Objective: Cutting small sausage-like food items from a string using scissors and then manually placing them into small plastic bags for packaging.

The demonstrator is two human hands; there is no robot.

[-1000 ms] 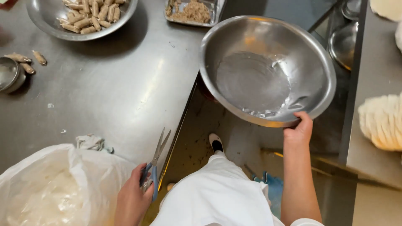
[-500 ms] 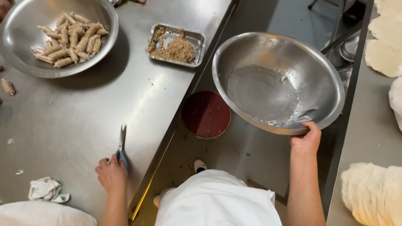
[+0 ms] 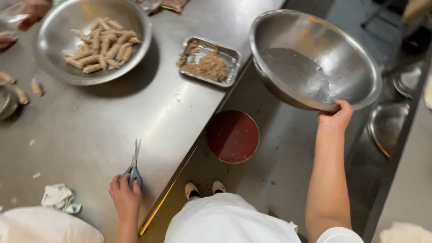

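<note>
My right hand (image 3: 334, 118) grips the near rim of a large empty steel bowl (image 3: 310, 58), held in the air over the floor beside the table. My left hand (image 3: 125, 195) rests on the steel table (image 3: 94, 130) with its fingers on the handles of a pair of scissors (image 3: 133, 164), whose blades lie flat and point away from me. I wear white clothing, and my shoes (image 3: 204, 189) show below.
A steel bowl of rolled dough pieces (image 3: 92, 40) stands at the table's far left, a small tray of minced filling (image 3: 208, 63) beside it. A red bucket (image 3: 233, 135) sits on the floor. A crumpled cloth (image 3: 58, 198) lies near left. Another person's hand (image 3: 27, 11) works at top left.
The view has shifted up the table. My left hand has brought the scissors down flat on the table. My right hand still holds the big bowl, carried a little higher.
</note>
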